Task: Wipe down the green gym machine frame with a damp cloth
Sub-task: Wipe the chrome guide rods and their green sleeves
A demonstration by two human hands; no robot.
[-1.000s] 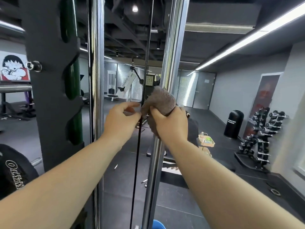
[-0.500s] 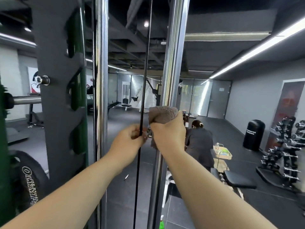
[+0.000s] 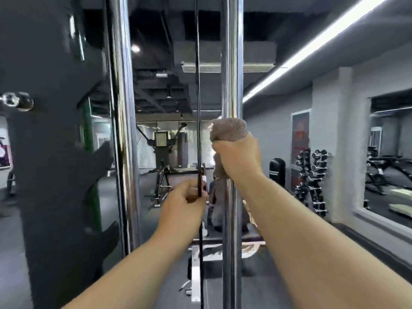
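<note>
Where a fuzzy brown cloth (image 3: 229,130) wraps the chrome pole (image 3: 231,63), the right hand (image 3: 238,157) grips it. Left of the pole, the left hand (image 3: 180,206) clasps a thin black cable (image 3: 197,85).

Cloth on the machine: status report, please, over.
Right hand grips cloth round chrome post. Left hand holds thin black cable. Post above cloth unobstructed.
</note>
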